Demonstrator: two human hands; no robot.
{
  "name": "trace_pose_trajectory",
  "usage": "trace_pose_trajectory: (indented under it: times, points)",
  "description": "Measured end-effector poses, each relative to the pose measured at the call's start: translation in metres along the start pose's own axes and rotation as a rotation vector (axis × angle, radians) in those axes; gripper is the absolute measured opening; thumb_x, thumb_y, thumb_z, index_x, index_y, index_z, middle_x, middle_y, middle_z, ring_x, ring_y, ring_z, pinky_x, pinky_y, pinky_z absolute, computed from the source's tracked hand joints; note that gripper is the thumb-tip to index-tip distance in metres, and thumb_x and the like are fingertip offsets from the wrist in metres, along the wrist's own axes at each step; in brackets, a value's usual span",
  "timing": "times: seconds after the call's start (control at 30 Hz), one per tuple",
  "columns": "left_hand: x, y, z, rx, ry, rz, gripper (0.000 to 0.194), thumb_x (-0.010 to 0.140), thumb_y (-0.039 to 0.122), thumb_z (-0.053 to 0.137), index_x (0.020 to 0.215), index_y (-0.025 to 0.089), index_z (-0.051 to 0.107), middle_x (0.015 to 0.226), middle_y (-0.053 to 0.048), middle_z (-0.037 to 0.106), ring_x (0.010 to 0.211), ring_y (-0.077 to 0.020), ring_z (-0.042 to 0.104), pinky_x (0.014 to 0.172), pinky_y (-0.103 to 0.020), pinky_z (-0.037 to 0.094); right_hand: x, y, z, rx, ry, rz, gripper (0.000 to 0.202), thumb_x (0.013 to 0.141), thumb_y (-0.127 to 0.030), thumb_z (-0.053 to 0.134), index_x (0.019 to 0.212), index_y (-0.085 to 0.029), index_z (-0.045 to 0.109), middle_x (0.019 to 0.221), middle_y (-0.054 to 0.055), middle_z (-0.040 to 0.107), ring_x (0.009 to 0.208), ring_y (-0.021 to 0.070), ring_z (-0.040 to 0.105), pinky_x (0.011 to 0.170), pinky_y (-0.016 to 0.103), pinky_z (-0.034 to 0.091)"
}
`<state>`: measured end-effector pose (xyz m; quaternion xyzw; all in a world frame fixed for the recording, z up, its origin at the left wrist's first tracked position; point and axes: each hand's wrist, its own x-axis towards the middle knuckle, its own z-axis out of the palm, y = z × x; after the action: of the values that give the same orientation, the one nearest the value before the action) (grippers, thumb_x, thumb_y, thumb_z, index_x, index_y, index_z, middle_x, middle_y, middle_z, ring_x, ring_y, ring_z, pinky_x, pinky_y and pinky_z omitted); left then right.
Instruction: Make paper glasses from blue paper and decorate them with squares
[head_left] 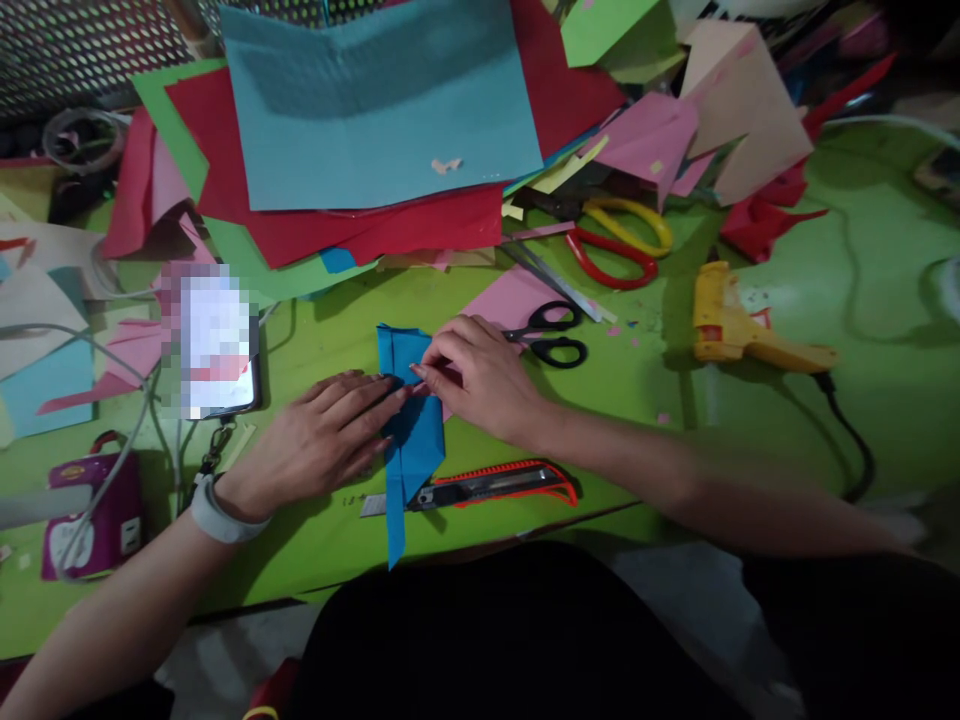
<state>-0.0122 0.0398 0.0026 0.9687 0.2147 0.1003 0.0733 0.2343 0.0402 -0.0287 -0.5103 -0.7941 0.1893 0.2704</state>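
a cluttered green worktop (322,335), metal mesh (90,45) behind it, bears the blue paper (420,435); the left hand (315,435) lies open across it, the right hand (487,385)'s grip pinched on something thin (417,386).

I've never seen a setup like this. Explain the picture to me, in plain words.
There is no robot: these are a person's bare hands, seen by a camera on their head, looking forward and down. The left hand lies flat across a folded blue paper; the right hand brings its fingertips together over it, though whether they pinch anything is unclear. On the green table lie a cutter, black-handled scissors, a yellow glue gun, a phone and many coloured sheets.
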Motion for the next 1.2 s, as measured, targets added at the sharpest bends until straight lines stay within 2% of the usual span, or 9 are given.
trace_pose_trajectory:
  times: [0.17, 0.23, 0.57, 1.2]
  points:
    - [0.004, 0.005, 0.005, 0.083, -0.007, -0.019, 0.059, 0.101, 0.053, 0.047, 0.143, 0.011, 0.051, 0.130, -0.017, 0.065, 0.117, -0.0315, 0.063, 0.107, -0.049, 0.051, 0.000, 0.000, 0.000, -0.007, 0.000, -0.006, 0.011, 0.095, -0.027, 0.062, 0.086, -0.020, 0.063, 0.094, 0.008, 0.062, 0.094, 0.0249, 0.056, 0.085, 0.040, 0.045]
    - [0.005, 0.007, 0.005, 0.107, -0.017, -0.029, 0.063, 0.100, 0.056, 0.046, 0.143, 0.010, 0.052, 0.130, -0.018, 0.064, 0.117, -0.0315, 0.062, 0.107, -0.049, 0.049, 0.000, -0.001, 0.000, -0.014, -0.003, 0.003, 0.011, 0.095, -0.026, 0.062, 0.086, -0.020, 0.062, 0.094, 0.008, 0.063, 0.095, 0.0250, 0.056, 0.086, 0.040, 0.045]
    - [0.007, 0.010, 0.005, 0.110, -0.050, -0.069, 0.063, 0.100, 0.055, 0.049, 0.145, 0.011, 0.052, 0.130, -0.016, 0.063, 0.120, -0.0306, 0.059, 0.110, -0.047, 0.045, 0.002, -0.005, -0.001, -0.059, -0.031, 0.039, 0.006, 0.092, -0.023, 0.063, 0.087, -0.021, 0.061, 0.096, 0.008, 0.064, 0.097, 0.0264, 0.058, 0.087, 0.040, 0.045]
    - [0.012, 0.009, 0.010, 0.194, 0.064, -0.015, 0.055, 0.103, 0.054, 0.042, 0.132, 0.010, 0.060, 0.119, -0.014, 0.066, 0.109, -0.0288, 0.060, 0.099, -0.044, 0.051, 0.003, -0.005, -0.002, -0.067, -0.061, 0.056, 0.007, 0.094, -0.026, 0.060, 0.091, -0.021, 0.062, 0.099, 0.009, 0.064, 0.100, 0.0267, 0.057, 0.089, 0.041, 0.043]
